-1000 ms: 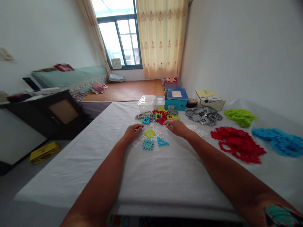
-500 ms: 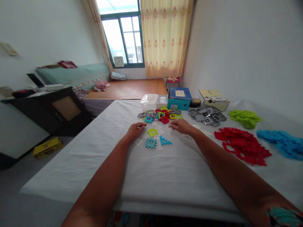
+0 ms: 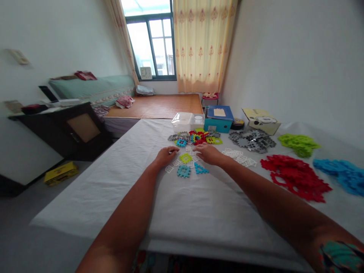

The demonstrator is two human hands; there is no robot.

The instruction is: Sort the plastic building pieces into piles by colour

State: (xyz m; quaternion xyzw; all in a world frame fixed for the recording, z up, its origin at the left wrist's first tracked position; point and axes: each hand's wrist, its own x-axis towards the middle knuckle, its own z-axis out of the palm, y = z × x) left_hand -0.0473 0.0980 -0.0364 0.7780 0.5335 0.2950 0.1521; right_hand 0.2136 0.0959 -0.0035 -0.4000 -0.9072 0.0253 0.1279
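My left hand (image 3: 167,154) rests low over the cloth on the left of a small spread of plastic building pieces. Its fingers are curled together, and whatever they may hold is too small to make out. From the right, my right hand (image 3: 209,153) reaches in with fingers stretched down towards some white window-like pieces (image 3: 195,158). Between the hands lies a lime green square piece (image 3: 186,158). Nearer me are a teal square piece (image 3: 184,171) and a blue triangular piece (image 3: 201,169). A blue piece (image 3: 181,143) lies just beyond my left fingertips.
Behind the hands is a mixed coloured heap (image 3: 200,137). Sorted piles lie to the right: white (image 3: 240,157), grey (image 3: 252,140), lime green (image 3: 299,145), red (image 3: 294,178) and blue (image 3: 341,175). A clear plastic box (image 3: 182,122), a teal box (image 3: 217,124) and a cream carton (image 3: 261,120) stand behind.
My right hand has moved left, from beside the white pile to the white pieces in the middle. My left hand stays near its place. The view has shifted slightly.
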